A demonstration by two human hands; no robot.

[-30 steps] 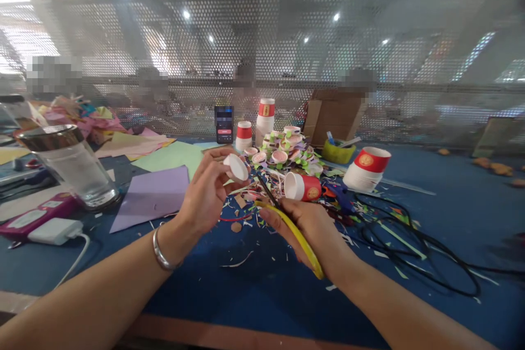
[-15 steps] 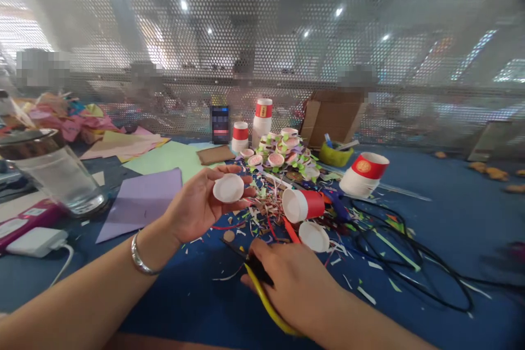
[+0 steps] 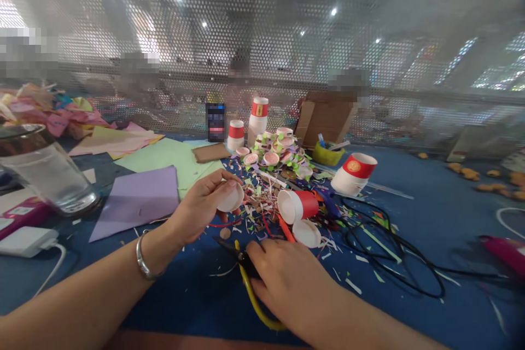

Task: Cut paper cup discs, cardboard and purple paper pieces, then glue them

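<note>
My left hand (image 3: 197, 205) pinches a round white paper disc, like a cup bottom (image 3: 232, 200), between thumb and fingers above the table. Below it, my right hand (image 3: 289, 279) is closed on a pair of scissors with yellow handles (image 3: 256, 302). Their dark blades point toward the left, and part of the handles is hidden under my fingers. Just beyond my right hand, a red and white paper cup (image 3: 307, 204) lies on its side. Another white disc (image 3: 307, 234) rests against it, beside an orange-red strip (image 3: 286, 228).
Paper scraps (image 3: 262, 197) surround a pile of decorated discs (image 3: 279, 156). Cups stand behind (image 3: 235, 134) and to the right (image 3: 354, 174), near a tangled black cable (image 3: 394, 262). Purple paper (image 3: 137, 199) and a glass jar (image 3: 53, 175) are on the left.
My left thumb has come down over the front of the disc, which has turned more edge-on. The scissors have risen slightly, with the blades a little farther left. The view has shifted slightly right.
</note>
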